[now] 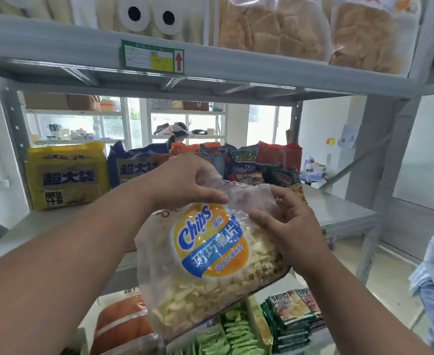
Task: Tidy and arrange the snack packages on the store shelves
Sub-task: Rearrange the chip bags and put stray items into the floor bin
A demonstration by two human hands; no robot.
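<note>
At the far left of the middle shelf a yellow snack bag stood upright, with a blue bag just beside it to the right, partly hidden behind the person's left forearm. The left hand reached in from the lower left, and its fingers and thumb pinched the crumpled top edge of a clear chips bag. That bag was held in the air in front of the middle shelf, tilted with its top leaning to the right; a round yellow and blue label reading "Chips" faced the camera, and pale chips filled its lower part. The right hand came in from the lower right, its fingers curled around the upper right corner of the same bag, thumb against the plastic. Behind the hands, a row of orange, dark and red snack packets stood along the back of the middle shelf. On the shelf above, large clear bags of pale crackers sat over a green price label. Below the held bag lay an orange packet, green snack packs and, furthest right, dark green packets.
</note>
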